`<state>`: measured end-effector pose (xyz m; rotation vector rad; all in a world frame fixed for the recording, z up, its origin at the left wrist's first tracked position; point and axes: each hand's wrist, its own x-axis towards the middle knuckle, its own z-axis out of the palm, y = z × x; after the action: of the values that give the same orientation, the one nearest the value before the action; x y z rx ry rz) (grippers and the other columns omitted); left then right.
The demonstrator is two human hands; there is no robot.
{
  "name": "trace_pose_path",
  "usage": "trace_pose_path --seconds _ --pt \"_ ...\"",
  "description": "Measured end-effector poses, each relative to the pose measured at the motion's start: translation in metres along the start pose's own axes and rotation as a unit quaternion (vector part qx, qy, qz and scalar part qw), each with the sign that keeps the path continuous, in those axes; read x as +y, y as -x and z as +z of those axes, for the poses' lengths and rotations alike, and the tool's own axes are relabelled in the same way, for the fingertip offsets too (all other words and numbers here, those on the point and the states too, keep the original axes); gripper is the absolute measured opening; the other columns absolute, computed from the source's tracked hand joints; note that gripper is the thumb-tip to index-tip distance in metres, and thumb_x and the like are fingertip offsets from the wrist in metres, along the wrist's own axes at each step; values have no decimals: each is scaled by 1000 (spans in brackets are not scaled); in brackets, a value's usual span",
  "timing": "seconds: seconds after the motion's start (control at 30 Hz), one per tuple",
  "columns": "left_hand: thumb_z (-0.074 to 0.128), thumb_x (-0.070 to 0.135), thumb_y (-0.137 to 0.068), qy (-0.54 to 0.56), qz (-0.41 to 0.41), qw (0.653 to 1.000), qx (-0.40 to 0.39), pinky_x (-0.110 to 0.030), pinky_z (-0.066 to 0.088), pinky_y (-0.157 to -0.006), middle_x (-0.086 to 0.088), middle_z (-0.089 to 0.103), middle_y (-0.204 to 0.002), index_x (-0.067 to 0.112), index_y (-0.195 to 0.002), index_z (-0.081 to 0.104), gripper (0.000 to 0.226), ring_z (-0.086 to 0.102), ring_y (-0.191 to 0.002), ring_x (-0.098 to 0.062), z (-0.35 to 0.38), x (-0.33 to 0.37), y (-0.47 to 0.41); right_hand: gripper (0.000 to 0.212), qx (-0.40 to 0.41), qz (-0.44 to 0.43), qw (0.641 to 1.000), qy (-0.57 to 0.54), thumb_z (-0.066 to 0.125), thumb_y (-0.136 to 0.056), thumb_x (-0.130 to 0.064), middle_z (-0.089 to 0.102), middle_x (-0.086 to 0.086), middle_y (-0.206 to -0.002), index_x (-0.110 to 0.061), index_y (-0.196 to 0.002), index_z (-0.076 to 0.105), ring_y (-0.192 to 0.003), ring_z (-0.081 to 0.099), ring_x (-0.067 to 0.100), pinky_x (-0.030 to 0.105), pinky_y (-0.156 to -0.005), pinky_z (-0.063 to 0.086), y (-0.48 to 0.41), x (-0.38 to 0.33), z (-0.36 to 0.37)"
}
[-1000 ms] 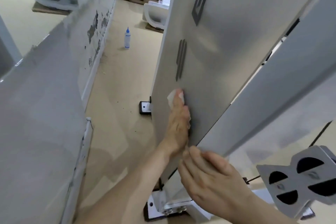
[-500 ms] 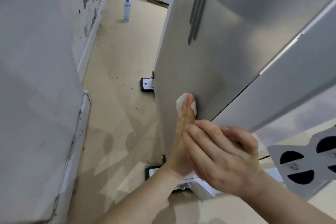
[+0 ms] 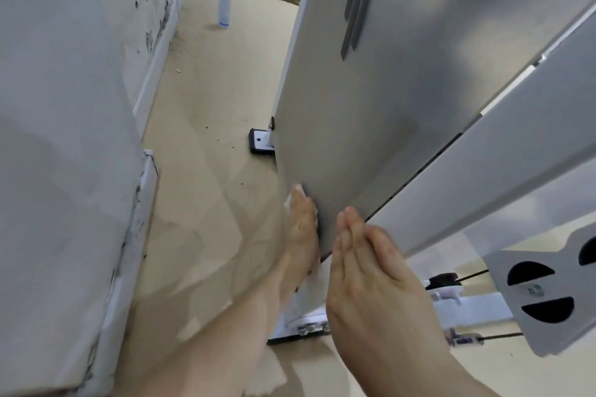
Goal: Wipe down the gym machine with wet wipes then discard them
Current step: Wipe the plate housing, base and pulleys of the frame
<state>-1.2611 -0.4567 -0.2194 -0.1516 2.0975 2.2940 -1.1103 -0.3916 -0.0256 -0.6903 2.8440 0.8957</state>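
The left hand [image 3: 301, 229] presses a wipe [image 3: 296, 193] flat against the panel [image 3: 371, 138]. The right hand [image 3: 364, 271], flat, seemingly braces its near edge.

The gym machine's panel [image 3: 387, 106] fills the centre and upper right of the frame, standing on the floor [image 3: 206, 100]. A wall [image 3: 64, 106] takes the left side, and we see a strip of floor between the two. On that strip, at upper middle, a bottle [image 3: 224, 5] stands upright near the wall's foot. A foot plate [image 3: 259, 140] lies on the floor just left of the panel. Low in the centre, our left hand [image 3: 301, 229] lies flat against the panel, with the wet wipe [image 3: 295, 195] between fingers and panel. Just right of it, our right hand [image 3: 364, 274] has its fingertips at the panel's near corner. A sloping beam [image 3: 516, 155] runs right of the panel, above a bracket plate [image 3: 541, 296] at lower right.
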Motion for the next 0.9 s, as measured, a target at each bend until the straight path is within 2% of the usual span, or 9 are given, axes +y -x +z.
trace_pose_path --seconds 0.07,0.17,0.23,0.3,0.4,0.57,0.63,0.77,0.9 --pt "17 66 -99 32 -40 998 -24 -36 22 -120 19 27 -157 44 -151 22 57 20 -145 -1 10 6 43 60 -40 -23 998 -31 23 -83 -7 45 50 -125 28 -129 4 -123 45 58 47 -113 6 -8 -6 -23" --pt "-5 47 -102 -136 146 976 89 -23 -4 -120 10 4 -163 26 -156 5 59 -9 -148 -3 38 5 84 59 -18 -47 998 24 14 -102 -19 0 47 -148 22 -110 -28 -140 2 60 55 -113 -14 -30 -6 -43" --pt "-19 44 -91 -218 108 958 151 -19 -9 -116 12 -7 -163 27 -156 0 70 -15 -146 0 39 19 66 66 -85 -47 993 66 14 -104 -24 -29 47 -137 23 -110 -31 -143 -10 53 54 -115 -11 -44 -7 -39" --pt "8 51 -99 -2 31 998 62 -28 5 -121 6 5 -164 39 -153 14 56 3 -150 -9 32 21 25 69 -105 -44 986 123 16 -104 -24 -41 52 -115 26 -115 -30 -141 -13 52 53 -114 -9 -50 -7 -23" --pt "41 76 -86 255 -42 966 16 -43 25 -119 0 43 -151 32 -146 39 74 39 -140 -15 -1 25 -9 73 -111 -81 974 182 22 -104 -29 -22 50 -140 29 -116 -22 -138 -10 60 63 -111 -8 -52 -13 -13" --pt "21 48 -105 -46 -73 996 13 -17 -8 -117 10 5 -162 22 -156 4 60 1 -147 -1 -7 -37 76 102 -139 -110 966 188 23 -104 -38 -15 47 -145 40 -77 -38 -136 -11 63 73 -97 -14 -52 -20 7" --pt "21 43 -106 -120 -61 991 -8 -17 -14 -113 11 1 -163 25 -156 5 56 -3 -146 2 -12 -42 79 93 -141 -113 969 168 20 -105 -34 -15 44 -149 36 -86 -38 -138 -11 59 70 -96 -17 -51 -29 20" --pt "31 69 -85 123 -112 985 37 -33 19 -120 4 29 -157 21 -154 23 84 29 -140 -5 -6 5 12 79 -114 -83 982 128 19 -104 -27 -28 49 -137 32 -114 -33 -136 -19 55 62 -90 -28 -41 -41 41" --pt "25 70 -76 87 -134 986 40 -44 24 -118 -3 48 -144 16 -139 45 86 40 -136 -17 -15 -12 -71 64 -129 -92 980 124 19 -105 -28 -14 41 -151 17 -145 -2 -141 -17 53 60 -103 -25 -48 -56 40"
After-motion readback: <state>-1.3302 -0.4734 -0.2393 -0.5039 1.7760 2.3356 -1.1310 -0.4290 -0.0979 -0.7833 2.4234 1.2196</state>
